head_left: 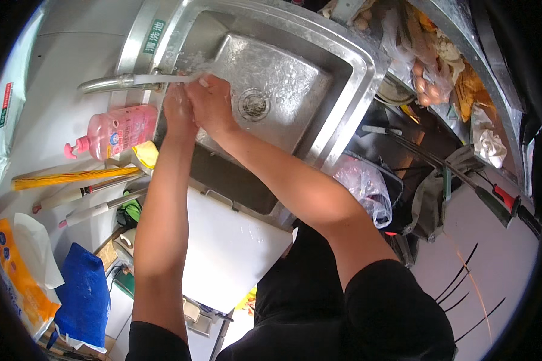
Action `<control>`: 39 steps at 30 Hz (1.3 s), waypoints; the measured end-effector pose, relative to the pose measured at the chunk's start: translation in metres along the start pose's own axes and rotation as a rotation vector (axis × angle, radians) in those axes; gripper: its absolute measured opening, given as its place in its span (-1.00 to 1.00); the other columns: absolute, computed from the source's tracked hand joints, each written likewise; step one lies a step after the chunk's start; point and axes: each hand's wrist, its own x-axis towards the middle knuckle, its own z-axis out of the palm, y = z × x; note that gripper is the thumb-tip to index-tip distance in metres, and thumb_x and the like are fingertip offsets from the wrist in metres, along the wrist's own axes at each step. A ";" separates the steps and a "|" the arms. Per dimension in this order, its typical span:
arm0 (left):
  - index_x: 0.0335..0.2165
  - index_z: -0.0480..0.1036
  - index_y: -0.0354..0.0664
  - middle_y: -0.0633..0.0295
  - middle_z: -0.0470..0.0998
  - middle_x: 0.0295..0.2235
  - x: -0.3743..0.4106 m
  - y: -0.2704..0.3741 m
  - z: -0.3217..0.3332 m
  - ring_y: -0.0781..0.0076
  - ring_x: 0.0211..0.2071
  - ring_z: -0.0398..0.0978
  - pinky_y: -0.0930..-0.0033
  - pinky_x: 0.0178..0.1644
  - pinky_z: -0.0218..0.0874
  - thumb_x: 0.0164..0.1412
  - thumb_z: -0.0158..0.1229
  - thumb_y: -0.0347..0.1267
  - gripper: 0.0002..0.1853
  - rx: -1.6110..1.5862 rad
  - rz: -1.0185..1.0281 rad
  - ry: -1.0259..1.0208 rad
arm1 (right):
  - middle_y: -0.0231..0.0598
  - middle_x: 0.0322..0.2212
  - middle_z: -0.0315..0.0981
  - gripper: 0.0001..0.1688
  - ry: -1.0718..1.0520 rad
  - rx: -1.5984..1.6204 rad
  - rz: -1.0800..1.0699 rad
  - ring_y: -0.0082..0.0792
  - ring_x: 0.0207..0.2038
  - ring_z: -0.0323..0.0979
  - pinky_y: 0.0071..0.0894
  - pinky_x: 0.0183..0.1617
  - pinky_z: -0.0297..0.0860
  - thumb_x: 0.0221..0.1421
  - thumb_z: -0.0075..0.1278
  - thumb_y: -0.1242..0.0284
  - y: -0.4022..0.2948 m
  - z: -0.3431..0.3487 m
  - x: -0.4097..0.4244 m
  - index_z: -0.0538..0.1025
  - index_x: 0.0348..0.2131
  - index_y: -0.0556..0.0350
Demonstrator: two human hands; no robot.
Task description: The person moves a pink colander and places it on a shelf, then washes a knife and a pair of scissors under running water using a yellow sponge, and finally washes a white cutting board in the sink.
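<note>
Water runs from a curved metal faucet [106, 83] over both of my hands, which touch each other above the left part of a stainless steel sink [293, 67]. My left hand [179, 108] is nearest the faucet, its fingers blurred by the water and partly hidden. Against it rests my right hand [212, 106], fingers bent; no object shows in it. Water splashes just beyond the fingertips. The round drain [254, 104] lies to the right of my hands. A pink pump bottle [122, 131] lies to the left in the view, beside the sink's rim.
A white board or lid [235, 248] adjoins the sink's near side. Long-handled tools, one with a yellow handle [74, 178], are at left, with a blue bag [83, 293] and an orange tissue pack [22, 275]. At right are a clear plastic bag [366, 189] and bagged eggs [427, 88].
</note>
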 end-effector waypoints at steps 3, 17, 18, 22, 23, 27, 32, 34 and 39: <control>-0.12 0.48 -0.16 0.32 0.49 -0.47 -0.030 0.016 0.026 0.56 -0.59 0.42 0.46 -0.60 0.21 0.40 0.02 -0.05 -0.60 0.217 -0.181 0.010 | -0.10 -0.49 0.50 -0.67 0.171 0.238 0.264 -0.26 -0.44 0.46 -0.15 -0.35 0.42 0.21 0.15 0.33 0.025 -0.021 0.061 0.49 -0.42 0.29; -0.04 0.51 -0.30 0.09 0.59 -0.19 0.009 0.016 0.012 0.26 -0.19 0.56 0.20 -0.10 0.42 0.33 -0.01 -0.41 -0.69 0.197 -0.084 -0.069 | 0.08 -0.47 0.50 -0.83 0.207 0.064 -0.039 -0.09 -0.38 0.52 -0.01 -0.29 0.40 0.12 0.05 0.49 0.015 -0.001 0.029 0.46 -0.32 0.28; -0.07 0.53 -0.30 0.09 0.60 -0.23 0.003 0.029 0.018 0.26 -0.20 0.57 0.21 -0.10 0.42 0.33 -0.02 -0.41 -0.70 0.371 -0.062 -0.071 | 0.06 -0.48 0.50 -0.84 0.170 0.085 -0.099 -0.13 -0.39 0.51 -0.02 -0.29 0.40 0.11 0.05 0.50 0.021 -0.002 0.027 0.46 -0.33 0.27; -0.11 0.55 -0.34 0.10 0.63 -0.31 0.007 0.001 -0.003 0.34 -0.28 0.58 0.20 -0.15 0.42 0.30 0.05 -0.38 -0.71 0.810 0.337 -0.186 | 0.11 -0.47 0.49 -0.85 0.114 0.300 0.166 -0.15 -0.40 0.48 -0.04 -0.29 0.39 0.09 0.02 0.51 0.004 -0.011 0.037 0.45 -0.37 0.31; -0.09 0.54 -0.36 0.09 0.64 -0.29 0.016 0.003 -0.009 0.31 -0.27 0.59 0.17 -0.13 0.41 0.30 0.05 -0.37 -0.68 0.459 0.066 -0.168 | 0.12 -0.48 0.49 -0.84 0.117 0.213 0.176 -0.15 -0.40 0.47 -0.04 -0.29 0.39 0.09 0.01 0.51 0.001 -0.009 0.031 0.45 -0.38 0.33; -0.09 0.51 -0.35 0.08 0.63 -0.29 0.006 0.001 0.004 0.29 -0.29 0.60 0.17 -0.16 0.40 0.32 0.04 -0.35 -0.69 0.516 0.105 -0.115 | 0.03 -0.54 0.42 -0.76 0.087 -0.203 -0.256 -0.18 -0.41 0.42 -0.07 -0.33 0.35 0.13 0.04 0.43 0.036 -0.019 0.032 0.37 -0.46 0.25; -0.07 0.52 -0.31 0.19 0.61 -0.15 0.033 -0.006 -0.027 0.41 -0.14 0.55 0.16 -0.15 0.36 0.34 0.05 -0.28 -0.65 -0.111 -0.106 -0.121 | -0.03 -0.57 0.40 -0.75 0.093 0.062 -0.085 -0.28 -0.51 0.38 -0.05 -0.42 0.34 0.15 0.02 0.46 0.014 -0.008 0.008 0.35 -0.50 0.27; 0.04 0.46 -0.29 0.17 0.58 -0.09 0.015 -0.004 -0.014 0.41 -0.11 0.56 0.25 -0.11 0.42 0.37 0.02 -0.28 -0.61 0.335 0.034 -0.186 | -0.04 -0.60 0.40 -0.74 0.065 0.097 -0.005 -0.29 -0.52 0.37 -0.10 -0.41 0.34 0.15 0.02 0.46 0.001 -0.012 0.013 0.35 -0.51 0.27; 0.10 0.43 -0.28 0.15 0.57 -0.07 -0.001 0.005 0.011 0.40 -0.09 0.57 0.30 -0.09 0.45 0.40 0.00 -0.27 -0.58 0.004 -0.028 -0.177 | 0.12 -0.38 0.51 -0.76 0.211 -0.040 -0.044 -0.17 -0.27 0.52 -0.11 -0.23 0.39 0.15 0.09 0.41 -0.011 -0.015 0.043 0.43 -0.37 0.26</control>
